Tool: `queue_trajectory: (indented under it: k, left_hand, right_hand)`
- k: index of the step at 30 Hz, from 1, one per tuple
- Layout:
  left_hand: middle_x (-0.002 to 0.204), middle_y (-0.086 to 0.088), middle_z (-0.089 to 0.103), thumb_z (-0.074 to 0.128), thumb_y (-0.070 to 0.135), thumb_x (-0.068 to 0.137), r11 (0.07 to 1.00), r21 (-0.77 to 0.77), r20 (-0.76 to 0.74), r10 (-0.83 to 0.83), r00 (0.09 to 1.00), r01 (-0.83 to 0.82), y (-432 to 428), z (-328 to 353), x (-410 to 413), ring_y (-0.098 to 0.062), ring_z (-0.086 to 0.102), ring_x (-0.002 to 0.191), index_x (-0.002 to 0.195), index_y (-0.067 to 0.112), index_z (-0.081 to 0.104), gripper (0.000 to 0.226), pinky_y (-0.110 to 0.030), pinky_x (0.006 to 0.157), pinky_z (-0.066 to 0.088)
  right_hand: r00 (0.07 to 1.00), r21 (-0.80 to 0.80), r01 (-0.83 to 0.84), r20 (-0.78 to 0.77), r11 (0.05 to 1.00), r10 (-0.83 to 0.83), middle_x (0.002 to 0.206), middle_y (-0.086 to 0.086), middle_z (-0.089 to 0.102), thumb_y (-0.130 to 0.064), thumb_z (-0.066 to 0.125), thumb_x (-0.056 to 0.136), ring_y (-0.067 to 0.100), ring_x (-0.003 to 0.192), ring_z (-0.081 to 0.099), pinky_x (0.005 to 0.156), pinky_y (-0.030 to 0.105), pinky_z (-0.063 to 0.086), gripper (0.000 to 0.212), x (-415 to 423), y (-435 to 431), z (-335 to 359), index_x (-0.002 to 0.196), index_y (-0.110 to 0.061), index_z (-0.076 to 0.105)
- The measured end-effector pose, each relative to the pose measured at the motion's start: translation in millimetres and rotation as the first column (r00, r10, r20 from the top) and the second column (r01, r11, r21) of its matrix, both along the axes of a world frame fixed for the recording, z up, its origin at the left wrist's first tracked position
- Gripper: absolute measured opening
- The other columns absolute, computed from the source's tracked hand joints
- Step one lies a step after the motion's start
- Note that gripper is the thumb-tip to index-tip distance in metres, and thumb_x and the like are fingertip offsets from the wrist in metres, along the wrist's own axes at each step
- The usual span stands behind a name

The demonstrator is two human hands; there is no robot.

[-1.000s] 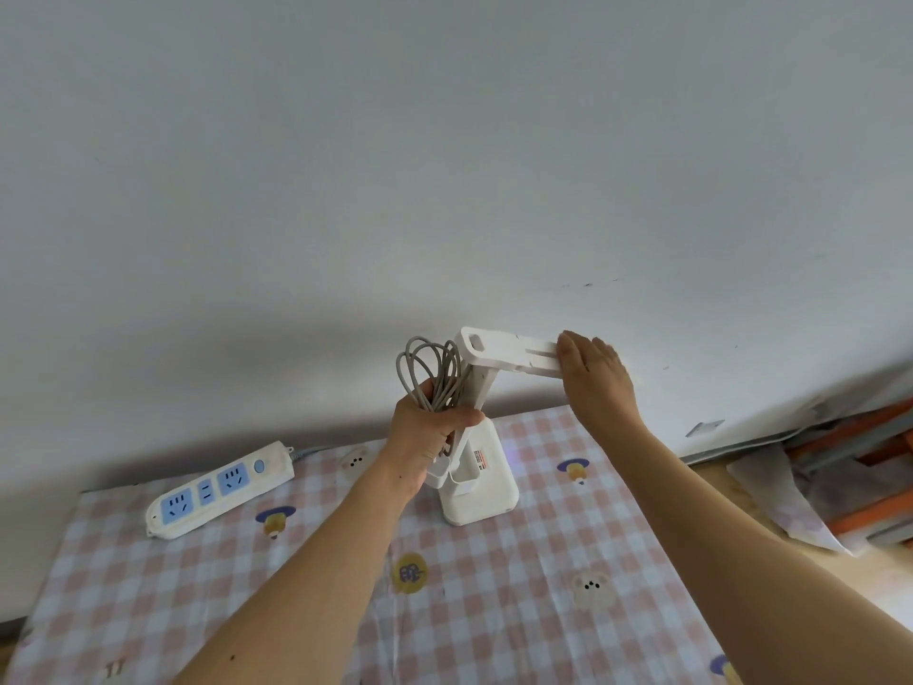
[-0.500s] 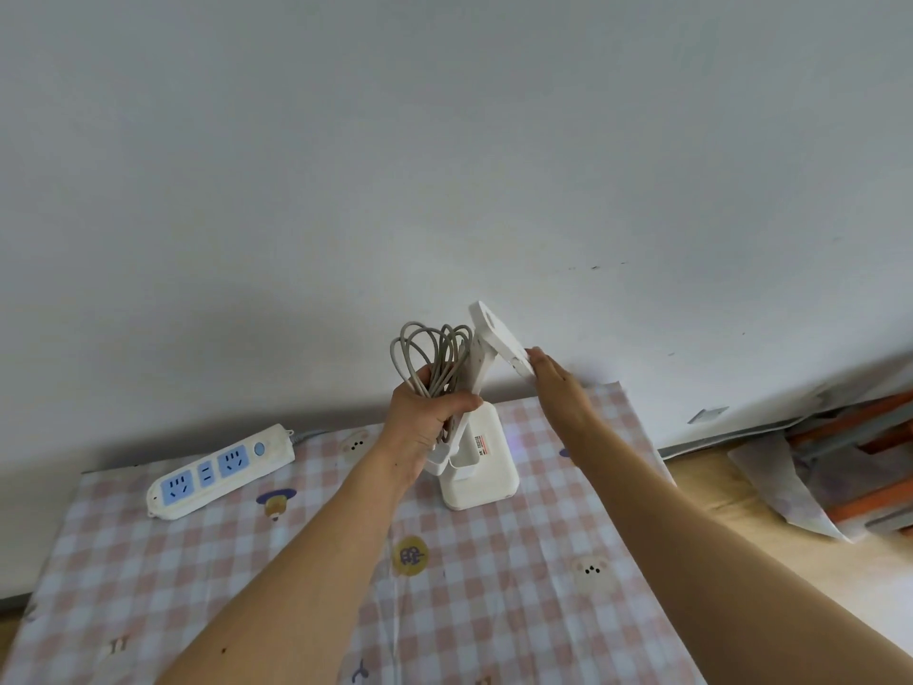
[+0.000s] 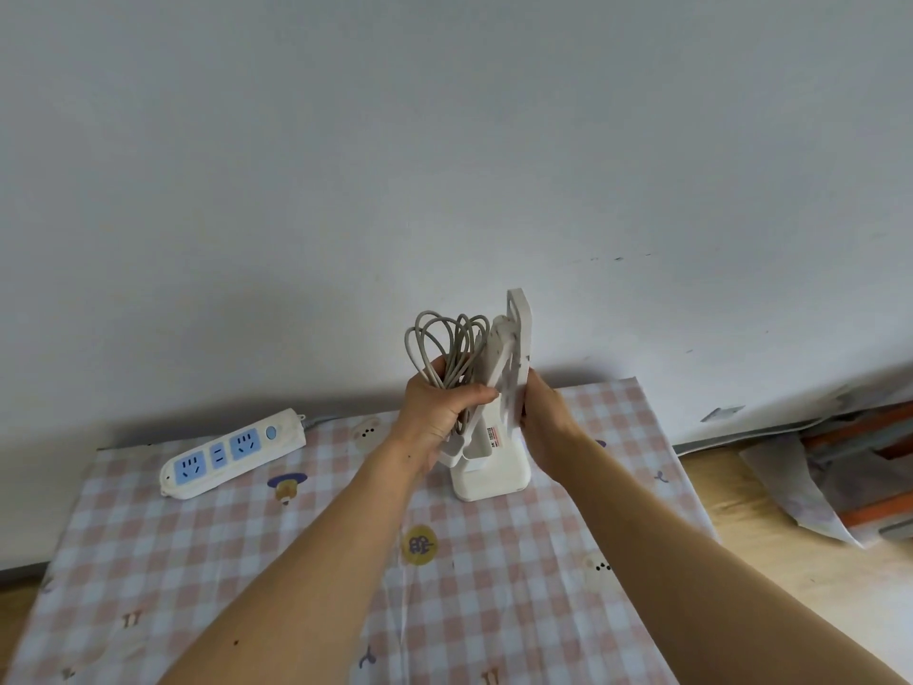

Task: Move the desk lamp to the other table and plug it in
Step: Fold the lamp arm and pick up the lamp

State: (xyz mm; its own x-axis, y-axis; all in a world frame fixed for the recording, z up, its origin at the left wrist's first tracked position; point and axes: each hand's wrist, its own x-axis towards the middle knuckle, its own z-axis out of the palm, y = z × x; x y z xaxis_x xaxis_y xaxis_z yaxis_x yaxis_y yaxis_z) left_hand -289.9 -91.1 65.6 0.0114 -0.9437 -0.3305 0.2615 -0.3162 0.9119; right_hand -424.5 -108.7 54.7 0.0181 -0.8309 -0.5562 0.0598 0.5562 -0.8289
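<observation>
A white folding desk lamp (image 3: 494, 467) stands on the checked tablecloth near the wall. Its light bar (image 3: 516, 348) is folded down nearly upright against the stem. My left hand (image 3: 439, 412) grips the stem together with the coiled grey cord (image 3: 444, 348), whose loops stick up above my fist. My right hand (image 3: 543, 422) presses on the light bar from the right side. A white power strip (image 3: 232, 454) with blue sockets lies on the table to the left, well apart from the lamp.
The table (image 3: 518, 585) with its pink checked cloth stands against a white wall (image 3: 444, 165). To the right, on the wooden floor, lie crumpled paper (image 3: 800, 491) and orange and grey bars (image 3: 869, 437).
My right hand has swung the light bar from sticking out horizontally to the right down to nearly upright against the stem. My left hand has kept its hold on stem and cord.
</observation>
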Motion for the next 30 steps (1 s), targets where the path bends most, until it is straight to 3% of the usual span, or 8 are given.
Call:
queue_trajectory:
  k: [2, 5, 8, 12, 19, 24, 27, 30]
  left_hand:
    - [0.08, -0.006, 0.075, 0.081, 0.007, 0.052, 1.0, -0.005, -0.003, -0.005, 1.0, 0.005, 0, 0, 1, -0.021, 0.071, 0.073, 0.092, 0.011, 0.073, 0.04, -0.027, 0.062, 0.055]
    - [0.077, -0.005, 0.075, 0.08, 0.001, 0.059, 1.0, 0.001, -0.012, -0.006, 1.0, 0.006, 1, 0, 1, -0.019, 0.071, 0.071, 0.091, 0.013, 0.073, 0.035, -0.027, 0.062, 0.055]
    - [0.076, -0.005, 0.074, 0.078, -0.002, 0.061, 1.0, 0.002, -0.018, -0.005, 1.0, 0.005, 2, 0, 2, -0.019, 0.071, 0.071, 0.088, 0.014, 0.073, 0.032, -0.027, 0.061, 0.054]
    - [0.078, -0.005, 0.074, 0.079, -0.001, 0.059, 1.0, -0.001, -0.018, -0.008, 1.0, 0.008, 2, 1, 2, -0.02, 0.07, 0.073, 0.089, 0.014, 0.073, 0.033, -0.028, 0.065, 0.054]
    - [0.078, -0.005, 0.073, 0.081, 0.0, 0.057, 0.999, -0.023, 0.013, -0.029, 0.999, 0.029, 1, 13, 12, -0.021, 0.068, 0.072, 0.095, 0.013, 0.072, 0.042, -0.029, 0.063, 0.052]
    - [0.068, 0.01, 0.071, 0.088, 0.004, 0.055, 0.985, -0.169, 0.111, -0.013, 0.994, 0.032, -2, 31, 0, -0.003, 0.064, 0.059, 0.088, 0.02, 0.069, 0.041, -0.015, 0.053, 0.047]
    - [0.068, 0.011, 0.07, 0.087, 0.006, 0.055, 0.982, -0.19, 0.137, 0.008, 0.99, 0.018, -2, 31, -4, -0.003, 0.061, 0.056, 0.082, 0.026, 0.067, 0.039, -0.018, 0.054, 0.045]
    - [0.068, 0.007, 0.068, 0.085, 0.004, 0.057, 0.982, -0.188, 0.124, 0.014, 0.992, 0.01, -2, 29, -4, -0.005, 0.06, 0.056, 0.082, 0.024, 0.066, 0.037, -0.019, 0.053, 0.042]
  right_hand:
    - [0.998, -0.011, -0.007, 0.056, 1.0, 0.007, 0.105, 0.005, 0.074, -0.043, 0.042, 0.093, 0.022, 0.102, 0.067, 0.096, 0.038, 0.048, 0.037, 4, 2, -2, 0.095, -0.023, 0.074]
    - [0.995, -0.033, -0.032, 0.094, 0.999, 0.035, 0.097, 0.002, 0.076, -0.043, 0.045, 0.089, 0.017, 0.093, 0.071, 0.084, 0.033, 0.052, 0.037, 11, 6, -2, 0.097, -0.021, 0.073]
    - [0.994, -0.03, -0.029, 0.107, 0.999, 0.032, 0.102, 0.005, 0.075, -0.049, 0.05, 0.077, 0.022, 0.101, 0.069, 0.094, 0.039, 0.051, 0.043, 14, 7, 1, 0.097, -0.02, 0.074]
    - [0.993, -0.032, -0.043, 0.111, 0.999, 0.046, 0.111, 0.006, 0.072, -0.049, 0.044, 0.089, 0.023, 0.108, 0.065, 0.103, 0.043, 0.045, 0.046, 13, 8, -1, 0.111, -0.019, 0.069]
    - [0.998, 0.066, -0.062, -0.026, 0.996, 0.064, 0.141, 0.009, 0.052, -0.053, 0.039, 0.095, 0.027, 0.132, 0.045, 0.115, 0.043, 0.029, 0.057, 8, 4, -1, 0.135, -0.014, 0.052]
    - [1.0, -0.027, -0.018, 0.022, 0.999, 0.019, 0.115, 0.006, 0.068, -0.044, 0.041, 0.096, 0.024, 0.111, 0.061, 0.101, 0.039, 0.045, 0.039, 3, 8, -1, 0.109, -0.019, 0.067]
    - [0.96, -0.05, 0.032, -0.275, 0.998, -0.045, 0.112, 0.008, 0.067, -0.027, 0.041, 0.097, 0.028, 0.107, 0.06, 0.087, 0.034, 0.047, 0.032, -8, 16, -17, 0.112, -0.012, 0.065]
    - [0.73, 0.001, -0.168, -0.672, 0.986, 0.125, 0.122, 0.011, 0.064, -0.01, 0.042, 0.091, 0.028, 0.103, 0.059, 0.088, 0.031, 0.048, 0.037, -17, 34, -38, 0.12, -0.014, 0.064]
